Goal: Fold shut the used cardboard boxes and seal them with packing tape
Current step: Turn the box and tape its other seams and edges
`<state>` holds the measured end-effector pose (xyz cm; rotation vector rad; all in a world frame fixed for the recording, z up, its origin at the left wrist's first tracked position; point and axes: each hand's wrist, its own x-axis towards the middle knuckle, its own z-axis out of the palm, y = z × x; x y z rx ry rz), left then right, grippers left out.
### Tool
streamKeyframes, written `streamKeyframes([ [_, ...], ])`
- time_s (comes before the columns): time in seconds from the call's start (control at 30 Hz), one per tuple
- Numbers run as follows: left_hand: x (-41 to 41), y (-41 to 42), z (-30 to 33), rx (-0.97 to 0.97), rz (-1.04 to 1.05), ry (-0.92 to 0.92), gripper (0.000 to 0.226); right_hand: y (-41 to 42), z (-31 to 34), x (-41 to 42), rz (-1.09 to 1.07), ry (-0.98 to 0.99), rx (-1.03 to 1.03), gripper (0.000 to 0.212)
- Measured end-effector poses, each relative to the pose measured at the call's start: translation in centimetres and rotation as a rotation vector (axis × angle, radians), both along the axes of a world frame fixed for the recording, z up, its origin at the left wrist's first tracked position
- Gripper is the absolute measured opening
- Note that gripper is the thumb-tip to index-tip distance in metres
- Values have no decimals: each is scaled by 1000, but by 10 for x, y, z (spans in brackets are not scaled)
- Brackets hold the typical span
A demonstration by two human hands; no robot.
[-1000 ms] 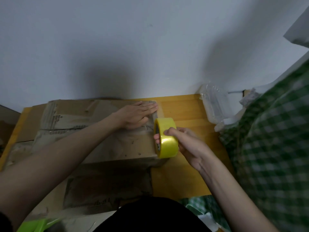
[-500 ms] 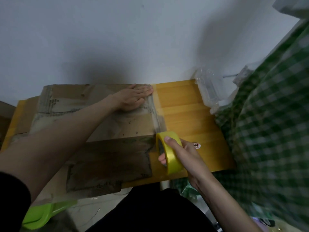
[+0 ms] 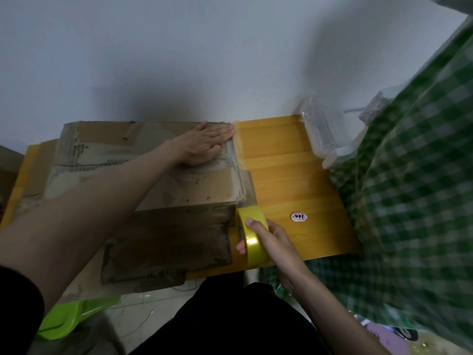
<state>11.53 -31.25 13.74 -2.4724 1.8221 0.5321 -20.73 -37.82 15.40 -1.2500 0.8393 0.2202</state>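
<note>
One cardboard box (image 3: 143, 175) lies on the wooden table (image 3: 294, 180), its flaps closed. The person's left hand (image 3: 202, 144) rests flat on the top of the box near its far right corner, fingers straight and close together. Below it, at the near right corner of the box, the right hand (image 3: 268, 239) grips one roll of yellow tape (image 3: 252, 234), thumb over the rim. A clear strip of tape (image 3: 243, 162) runs from the roll along the right edge of the box up to the left hand. To the right of the right hand, one small white sticker (image 3: 298, 216) sits on the table, and one clear plastic bag (image 3: 322, 129) lies further back.

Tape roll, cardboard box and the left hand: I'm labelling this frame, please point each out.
tape roll (image 3: 252, 242), head view, on its yellow outer band.
cardboard box (image 3: 102, 139), head view, on its top flap.
left hand (image 3: 202, 147), head view, on the back of the hand.
</note>
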Motion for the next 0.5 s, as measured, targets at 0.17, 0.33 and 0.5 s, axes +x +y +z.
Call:
streamKeyframes([
  [0.17,-1,-2,-3,-6,5,-36,62,-6,-10,3,86,1,10,30],
  [0.33,-25,-6,-4,0,114,-79,77,-10,-25,12,92,-51,6,38],
  [0.5,-81,-4,-11,-56,243,-79,70,-7,-36,18,34,-68,4,33],
])
